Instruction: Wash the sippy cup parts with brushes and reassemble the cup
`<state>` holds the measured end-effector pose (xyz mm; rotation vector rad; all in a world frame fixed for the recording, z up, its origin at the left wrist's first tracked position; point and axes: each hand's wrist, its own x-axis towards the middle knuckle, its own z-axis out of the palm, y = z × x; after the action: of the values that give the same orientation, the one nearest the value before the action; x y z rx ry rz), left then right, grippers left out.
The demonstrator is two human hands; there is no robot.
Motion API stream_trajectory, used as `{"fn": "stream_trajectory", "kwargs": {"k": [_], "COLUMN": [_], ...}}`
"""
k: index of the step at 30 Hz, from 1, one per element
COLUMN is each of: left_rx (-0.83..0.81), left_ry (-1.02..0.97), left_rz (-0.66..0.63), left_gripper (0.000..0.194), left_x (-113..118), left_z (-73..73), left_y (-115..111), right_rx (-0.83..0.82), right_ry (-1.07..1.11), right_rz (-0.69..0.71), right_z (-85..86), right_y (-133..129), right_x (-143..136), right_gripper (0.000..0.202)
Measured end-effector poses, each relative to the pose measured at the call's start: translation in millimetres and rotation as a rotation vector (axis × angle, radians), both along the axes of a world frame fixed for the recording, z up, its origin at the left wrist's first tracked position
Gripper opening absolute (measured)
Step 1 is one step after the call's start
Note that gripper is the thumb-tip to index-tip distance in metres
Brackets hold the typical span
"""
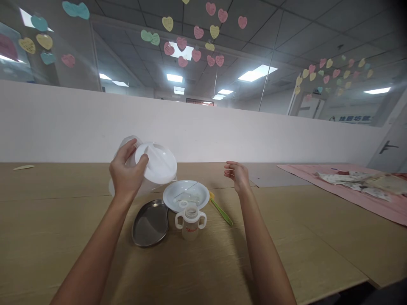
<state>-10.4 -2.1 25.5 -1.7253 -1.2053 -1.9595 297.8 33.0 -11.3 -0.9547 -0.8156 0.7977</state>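
My left hand (127,167) grips a white round-lidded container (157,164), tilted with its lid toward me, above the table's left part. Its translucent body is partly behind my fingers. My right hand (237,173) is raised over the table to the right, fingers apart and slightly curled, holding nothing. Between my arms a clear baby bottle (190,228) with two white handles stands upright, without a cap. Just behind it, a white bowl (170,197) holds clear and white small parts. A metal kidney-shaped tray (150,224) lies left of the bottle.
A green-handled brush (222,212) lies right of the bowl. A pink cloth (330,192) with packets on it covers the table's right side. A low white wall (203,131) runs along the back edge, with glass above it. A pale flat piece (23,167) lies far left.
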Motion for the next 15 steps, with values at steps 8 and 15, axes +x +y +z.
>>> {"fn": "stream_trajectory", "kwargs": {"k": [8,15], "left_rx": [-0.092,-0.112], "left_ry": [0.161,0.288], "left_rz": [0.001,-0.041], "left_gripper": [0.036,0.043], "left_x": [25.0,35.5], "left_z": [20.5,22.0], "left_y": [-40.9,-53.3], "right_rx": [0.010,0.000], "right_ry": [0.009,0.006], "right_rz": [-0.008,0.002], "right_z": [-1.9,-2.5], "right_y": [1.1,1.0], "right_x": [0.9,1.3], "right_gripper": [0.020,0.020]}}
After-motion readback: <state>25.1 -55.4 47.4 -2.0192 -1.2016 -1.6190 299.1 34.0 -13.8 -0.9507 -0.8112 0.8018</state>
